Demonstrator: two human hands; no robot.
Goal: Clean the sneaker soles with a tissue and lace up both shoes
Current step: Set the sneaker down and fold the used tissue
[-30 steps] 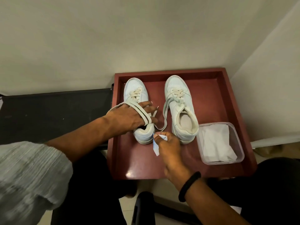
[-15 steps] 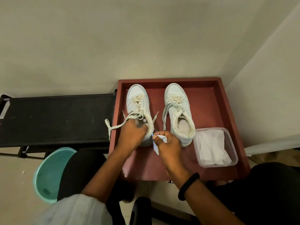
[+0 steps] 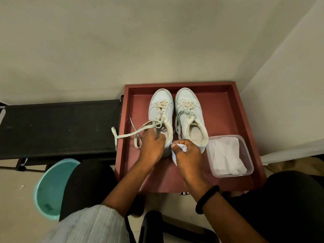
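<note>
- Plain cream walls (image 3: pixel 157 41) are cornering a square, raised-rim, red-brown tray (image 3: pixel 236 111).
- 2 smooth white sneakers (image 3: pixel 188 109) are sitting in it, side by side.
- Left hand (image 3: pixel 152 146) is gripping left sneaker (image 3: pixel 161 106) at the heel; flat lace (image 3: pixel 126 135) is trailing loose.
- Right hand (image 3: pixel 188 155) is pinching folded tissue (image 3: pixel 174 157) beside that heel.

Right hand (image 3: pixel 189 155) with tissue (image 3: pixel 182 147) beside sneakers (image 3: pixel 188 111)

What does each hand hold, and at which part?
The right hand pinches a tissue near its upper end. The left hand grips the left sneaker at its heel.
</note>
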